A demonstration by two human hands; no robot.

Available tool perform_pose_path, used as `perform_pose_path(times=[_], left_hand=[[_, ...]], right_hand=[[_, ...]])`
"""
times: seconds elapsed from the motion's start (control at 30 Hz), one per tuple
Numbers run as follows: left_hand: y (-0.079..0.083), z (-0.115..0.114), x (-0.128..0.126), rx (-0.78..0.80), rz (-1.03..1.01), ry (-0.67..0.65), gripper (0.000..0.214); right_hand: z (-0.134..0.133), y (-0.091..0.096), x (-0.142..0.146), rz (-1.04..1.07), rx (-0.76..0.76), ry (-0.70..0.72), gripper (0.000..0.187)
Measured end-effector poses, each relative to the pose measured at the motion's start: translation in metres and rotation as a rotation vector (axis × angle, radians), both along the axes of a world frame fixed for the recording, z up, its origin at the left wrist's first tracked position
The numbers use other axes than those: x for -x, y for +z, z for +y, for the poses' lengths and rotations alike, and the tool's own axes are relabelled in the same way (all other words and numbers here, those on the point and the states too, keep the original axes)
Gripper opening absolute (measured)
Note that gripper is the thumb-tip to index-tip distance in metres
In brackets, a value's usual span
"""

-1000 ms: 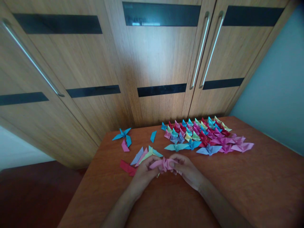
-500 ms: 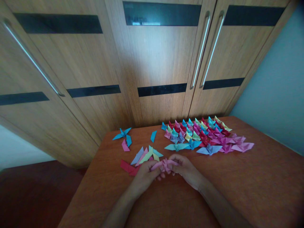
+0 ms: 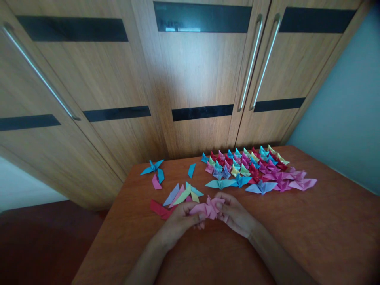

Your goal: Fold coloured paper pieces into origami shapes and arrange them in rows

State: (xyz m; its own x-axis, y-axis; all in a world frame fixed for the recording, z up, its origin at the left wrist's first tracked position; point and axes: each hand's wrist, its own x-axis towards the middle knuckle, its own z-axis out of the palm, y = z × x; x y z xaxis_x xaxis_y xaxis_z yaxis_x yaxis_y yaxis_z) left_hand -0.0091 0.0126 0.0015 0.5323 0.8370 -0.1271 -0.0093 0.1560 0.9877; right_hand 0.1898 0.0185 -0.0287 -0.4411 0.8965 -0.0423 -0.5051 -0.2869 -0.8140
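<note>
A pink origami crane [image 3: 209, 209] is held between both hands above the near part of the table, its wings spread sideways. My left hand [image 3: 183, 219] pinches the left wing, thumb on top. On the other side, my right hand [image 3: 234, 213] grips the right wing with the thumb pressed near the body. Just beyond my left hand lie folded paper strips: a lavender one [image 3: 171, 194], a light green one [image 3: 184, 194] and a red one [image 3: 158, 209], partly covered by the hand.
Rows of colourful paper cranes [image 3: 255, 163] stand at the back right of the wooden table [image 3: 297, 233]. At the back left are a blue crane [image 3: 153, 167], a pink piece [image 3: 156, 182] and a blue strip [image 3: 191, 170]. A wooden wardrobe [image 3: 196, 71] rises behind.
The pink crane has tilted, so its wings show broader and flatter. My right thumb has shifted onto the wing near the body. The other papers have stayed in place.
</note>
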Motion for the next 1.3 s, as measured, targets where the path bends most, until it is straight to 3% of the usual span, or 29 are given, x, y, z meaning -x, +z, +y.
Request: perform_pose_path(times=[0.23,0.43,0.77,0.97,1.13,1.3], left_hand=[[-0.001,0.003,-0.002,0.004,0.005,0.104,0.034],[0.001,0.007,-0.005,-0.012,0.014,0.160,0.030],[-0.001,0.005,-0.003,0.145,-0.277,0.170,0.024],[0.000,0.005,-0.001,0.156,-0.310,0.177,0.023],[-0.001,0.006,-0.002,0.176,-0.255,0.234,0.025],[-0.006,0.009,-0.002,0.160,-0.216,0.285,0.026]], right_hand=[[0.001,-0.004,0.002,-0.016,0.039,-0.064,0.033],[0.000,0.002,0.004,-0.124,-0.035,-0.042,0.028],[0.001,0.000,-0.001,0.006,0.043,-0.002,0.025],[0.005,-0.006,-0.004,0.103,0.121,-0.128,0.027],[0.009,-0.008,-0.004,0.034,0.139,-0.237,0.028],[0.011,-0.006,-0.002,-0.119,0.019,-0.366,0.032]])
